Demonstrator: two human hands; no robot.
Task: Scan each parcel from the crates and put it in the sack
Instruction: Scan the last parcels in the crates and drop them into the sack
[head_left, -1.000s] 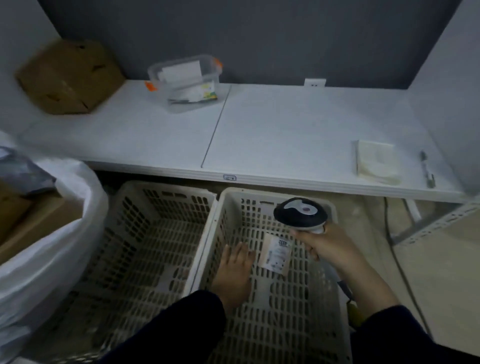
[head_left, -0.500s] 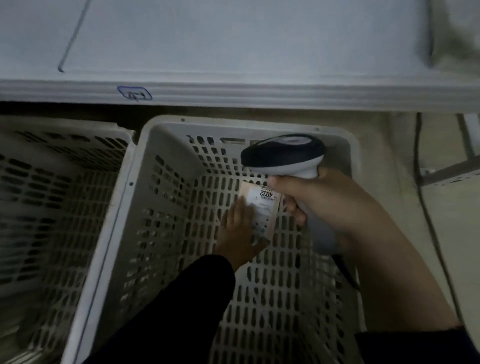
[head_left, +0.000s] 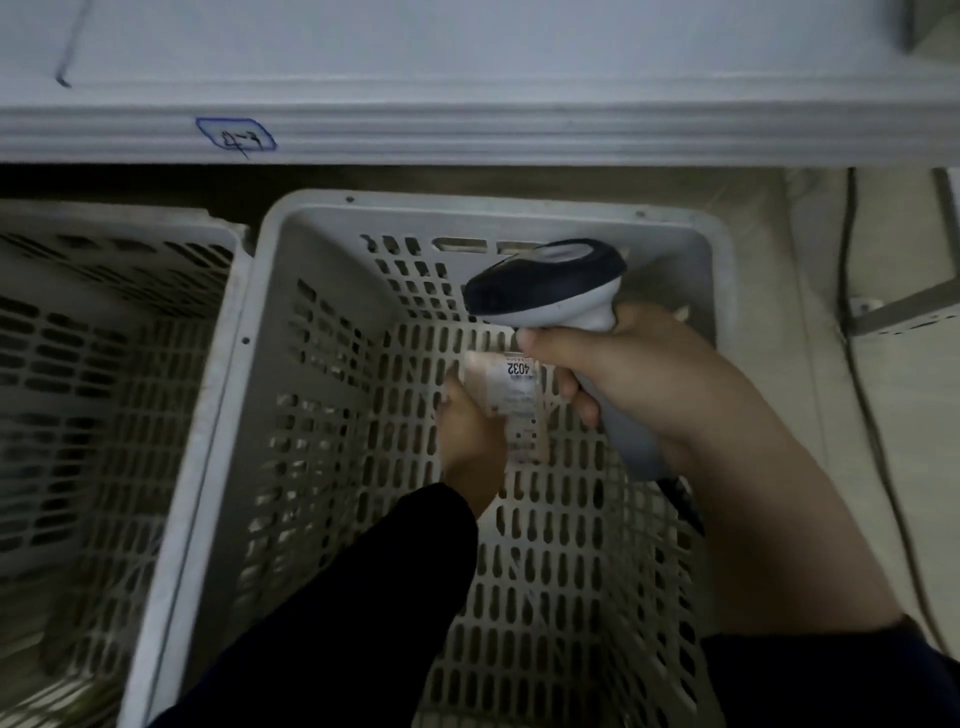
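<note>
in the head view, my left hand (head_left: 470, 426) reaches down into the right-hand crate (head_left: 244, 364) in the middle of the frame. its fingers are closed on the left edge of a small parcel (head_left: 519, 415). the parcel is low inside that crate, tilted, with its white label facing up and the number 4032 printed on it. the rest of the print is too blurred to read, and i cannot tell whether the parcel is lifted clear of the slotted floor.

my right hand (head_left: 639, 374), right of centre, is wrapped round the grip of the scanner (head_left: 545, 283), index finger lying across the front of the handle. the scanner's dark head points left and hangs just above the top end of the parcel. its cord (head_left: 680, 499) runs off below my wrist.

a second crate (head_left: 104, 322) stands just beside the first at the left of the frame. the white edge of the desk (head_left: 467, 130) runs across the top, with a blue-outlined sticker (head_left: 236, 136) at upper left. a dark cable (head_left: 857, 389) trails down the floor at the right edge.
</note>
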